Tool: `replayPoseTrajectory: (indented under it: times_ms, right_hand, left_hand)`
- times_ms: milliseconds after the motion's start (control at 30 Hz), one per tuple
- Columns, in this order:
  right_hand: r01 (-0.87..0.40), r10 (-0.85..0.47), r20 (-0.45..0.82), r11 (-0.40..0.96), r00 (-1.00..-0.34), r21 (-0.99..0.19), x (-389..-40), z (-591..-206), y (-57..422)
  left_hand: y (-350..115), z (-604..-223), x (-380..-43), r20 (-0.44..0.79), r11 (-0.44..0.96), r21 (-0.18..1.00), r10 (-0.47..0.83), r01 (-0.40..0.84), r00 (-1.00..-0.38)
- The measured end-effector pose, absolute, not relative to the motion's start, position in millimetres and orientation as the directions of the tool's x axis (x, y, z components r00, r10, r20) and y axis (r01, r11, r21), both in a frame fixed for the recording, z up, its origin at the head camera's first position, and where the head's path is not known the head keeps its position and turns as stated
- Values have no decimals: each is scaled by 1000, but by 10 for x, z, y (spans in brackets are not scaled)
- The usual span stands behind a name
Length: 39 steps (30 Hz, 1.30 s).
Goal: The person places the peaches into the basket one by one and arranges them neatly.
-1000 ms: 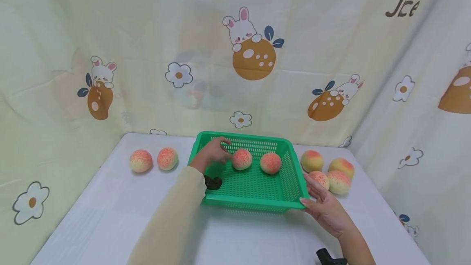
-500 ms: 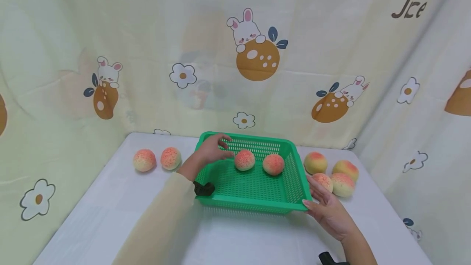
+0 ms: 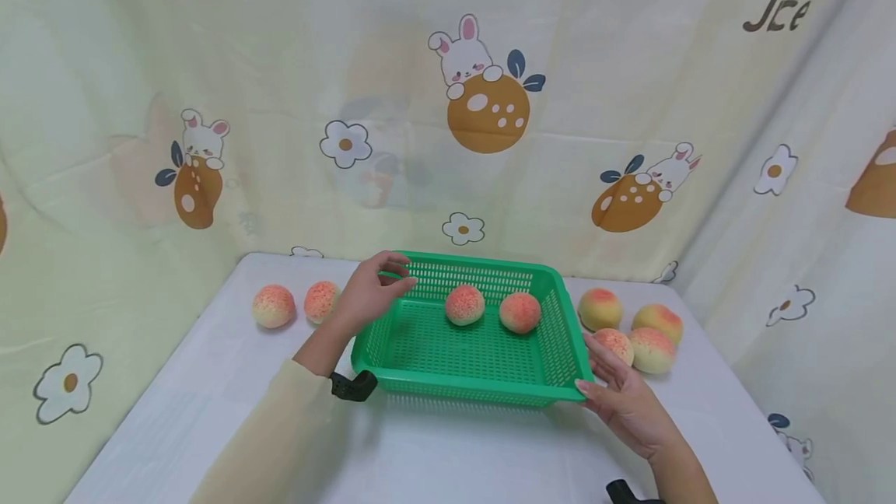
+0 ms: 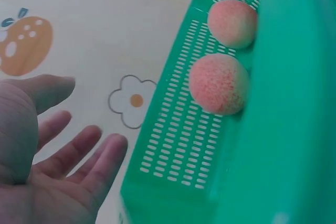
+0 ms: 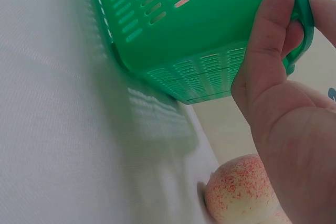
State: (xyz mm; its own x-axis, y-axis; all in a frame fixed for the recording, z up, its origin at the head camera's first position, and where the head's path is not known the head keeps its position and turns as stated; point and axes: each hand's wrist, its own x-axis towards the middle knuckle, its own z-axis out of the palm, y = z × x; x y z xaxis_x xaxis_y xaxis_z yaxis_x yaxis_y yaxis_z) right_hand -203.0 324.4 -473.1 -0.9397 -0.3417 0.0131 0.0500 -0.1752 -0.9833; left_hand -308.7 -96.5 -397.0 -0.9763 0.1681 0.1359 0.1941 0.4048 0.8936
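A green plastic basket (image 3: 462, 387) stands on the white table. Two pink speckled peaches lie inside, the left peach (image 3: 465, 305) close to the right peach (image 3: 520, 313). At the basket's front right corner my right hand (image 3: 626, 403) pinches the rim, thumb on top; the right wrist view shows the fingers curled around the lip. My left hand (image 3: 371, 290) hovers over the back left corner, holding nothing. In the left wrist view its fingers (image 4: 107, 166) are loosely spread beside the basket wall.
Left of the basket are two peaches, an outer one (image 3: 274, 306) and another (image 3: 321, 300) partly behind my left hand. Several more peaches (image 3: 652, 350) cluster to the right of the basket, near my right fingers. A printed curtain (image 3: 392, 61) hangs behind the table.
My left hand has moved left, away from the left peach in the basket, out to the basket's left edge. My right hand keeps its grip on the rim.
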Motion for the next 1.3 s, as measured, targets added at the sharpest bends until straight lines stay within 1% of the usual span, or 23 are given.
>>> replayPoseTrajectory:
  times_ms: [233, 500, 700, 933, 1100, 1300]
  right_hand:
    - [44, -351, 20, -174, -936, -984, -2038, -4757, 3249]
    - [45, -344, 21, -184, -939, -982, -2026, -4745, 3244]
    - [55, -344, 11, -181, -939, -982, -2023, -4752, 3244]
    - [44, -348, 21, -177, -937, -983, -2031, -4757, 3248]
    - [46, -342, 19, -182, -940, -982, -2030, -4763, 3245]
    - [51, -337, 14, -183, -942, -982, -2024, -4758, 3243]
  left_hand:
    - [-1200, -4034, -2925, 168, 425, 884, 105, 197, -980]
    - [-1507, -4219, -2774, 161, 483, 862, 25, 153, -987]
    - [-1702, -4337, -2687, 158, 460, 878, -21, 131, -987]
    - [-1947, -4440, -2670, 201, 462, 874, -61, 151, -978]
    - [-2137, -4485, -2701, 198, 493, 861, -101, 124, -975]
    - [-2379, -4526, -2761, 196, 469, 877, -142, 108, -970]
